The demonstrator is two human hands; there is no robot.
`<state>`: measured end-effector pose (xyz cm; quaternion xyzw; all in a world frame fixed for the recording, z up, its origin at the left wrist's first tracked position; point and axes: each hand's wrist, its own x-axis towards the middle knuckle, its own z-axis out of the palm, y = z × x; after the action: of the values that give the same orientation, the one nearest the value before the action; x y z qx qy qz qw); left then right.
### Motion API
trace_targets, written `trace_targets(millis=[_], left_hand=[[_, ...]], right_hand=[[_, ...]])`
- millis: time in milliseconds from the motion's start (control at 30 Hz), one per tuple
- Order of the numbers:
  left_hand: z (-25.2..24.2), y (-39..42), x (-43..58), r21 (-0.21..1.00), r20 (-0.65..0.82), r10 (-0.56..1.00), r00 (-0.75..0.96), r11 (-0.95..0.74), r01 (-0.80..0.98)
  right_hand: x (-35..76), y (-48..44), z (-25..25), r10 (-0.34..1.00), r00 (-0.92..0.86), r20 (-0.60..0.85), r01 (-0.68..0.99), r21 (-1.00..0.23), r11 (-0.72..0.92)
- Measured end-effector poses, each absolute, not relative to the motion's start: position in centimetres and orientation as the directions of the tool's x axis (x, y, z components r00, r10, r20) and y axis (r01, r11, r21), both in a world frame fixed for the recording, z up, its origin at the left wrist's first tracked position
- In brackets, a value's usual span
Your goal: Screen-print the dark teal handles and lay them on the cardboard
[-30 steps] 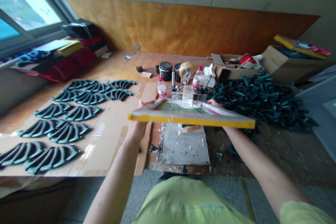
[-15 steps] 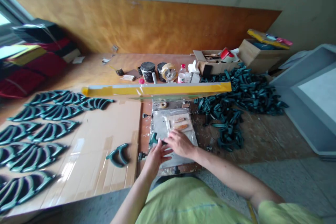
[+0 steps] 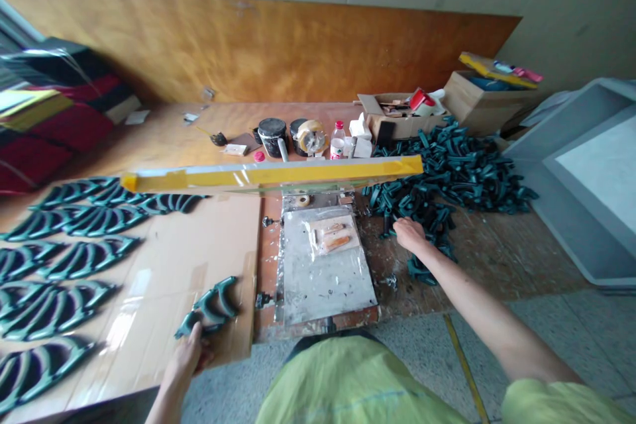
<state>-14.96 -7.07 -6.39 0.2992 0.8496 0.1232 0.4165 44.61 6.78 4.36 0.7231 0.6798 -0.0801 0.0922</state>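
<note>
My left hand [image 3: 193, 346] is closed on a dark green curved part [image 3: 185, 326], low over the cardboard sheet. This piece lies against similar curved parts [image 3: 226, 298] on the sheet, set side by side. To the right, my right hand [image 3: 411, 236] reaches to the near left edge of a heap of dark green curved parts [image 3: 462, 169]. Its fingers are curled together around what looks like one part [image 3: 387, 225], mostly hidden by the fingers. Between my hands is a grey plate [image 3: 322, 285] with a small plastic-wrapped block [image 3: 334, 238] on it.
Rows of nested green parts [image 3: 54, 308] cover the left of the cardboard sheet [image 3: 199, 245]. A yellow-taped bar [image 3: 273, 175] spans above the work surface. Behind stand black tubs [image 3: 273, 138], a bottle [image 3: 337, 140] and cardboard boxes [image 3: 479, 103]. A grey bin [image 3: 546, 199] is at right.
My hands were together over the grey plate and have parted. The left carried a green part to the piece on the cardboard; the right moved over to the heap.
</note>
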Motion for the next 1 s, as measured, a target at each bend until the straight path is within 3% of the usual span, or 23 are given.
trace_targets(millis=[100, 133, 167, 233, 300, 367, 433, 567, 700, 867, 1000], left_hand=[[-3.8, -4.6, -14.4, 0.307, -0.676, 0.531, -0.511, 0.834, 0.459], [-2.4, -3.4, -13.9, 0.329, -0.649, 0.566, -0.509, 0.812, 0.482], [-0.7, -1.9, -13.1, 0.385, -0.615, 0.623, -0.483, 0.772, 0.506], [3.2, 1.3, -10.9, 0.651, -0.447, 0.800, -0.400, 0.597, 0.468], [7.4, 4.5, -7.7, 0.788, -0.328, 0.876, -0.354, 0.460, 0.410], [11.7, 7.2, -4.3, 0.962, -0.079, 0.944, -0.321, 0.156, 0.222], [15.2, 9.2, -1.1, 0.997, 0.080, 0.939, -0.335, -0.072, 0.036], [18.5, 10.3, 2.4, 0.975, 0.173, 0.946, -0.272, -0.205, -0.091], [17.0, 7.4, 1.7, 0.989, 0.105, 0.953, -0.285, -0.129, -0.067], [11.7, 1.2, -0.1, 0.961, -0.277, 0.949, -0.150, 0.277, -0.020], [6.2, -1.1, 0.3, 0.921, -0.389, 0.912, -0.134, 0.390, -0.015]], right_hand=[[42.4, 7.5, 6.4, 0.984, -0.026, -0.174, 0.966, -0.256, -0.020], [41.5, 7.8, 6.8, 0.989, -0.063, -0.132, 0.923, -0.384, 0.008], [40.4, 8.1, 7.0, 0.991, -0.104, -0.085, 0.863, -0.503, 0.047], [38.0, 8.7, 6.5, 0.980, -0.200, 0.006, 0.725, -0.672, 0.152], [35.7, 9.0, 5.1, 0.945, -0.319, 0.066, 0.625, -0.736, 0.262], [33.8, 9.3, 3.6, 0.900, -0.425, 0.100, 0.619, -0.693, 0.370], [32.4, 9.5, 2.6, 0.856, -0.505, 0.115, 0.669, -0.574, 0.472], [30.9, 8.7, 2.8, 0.808, -0.582, 0.093, 0.739, -0.353, 0.573], [32.2, 7.7, 4.0, 0.860, -0.487, 0.151, 0.802, -0.311, 0.509], [36.3, 10.2, 6.6, 0.940, -0.229, 0.255, 0.890, -0.336, 0.308], [33.6, 14.2, 9.2, 0.897, -0.249, 0.365, 0.866, -0.332, 0.375]])
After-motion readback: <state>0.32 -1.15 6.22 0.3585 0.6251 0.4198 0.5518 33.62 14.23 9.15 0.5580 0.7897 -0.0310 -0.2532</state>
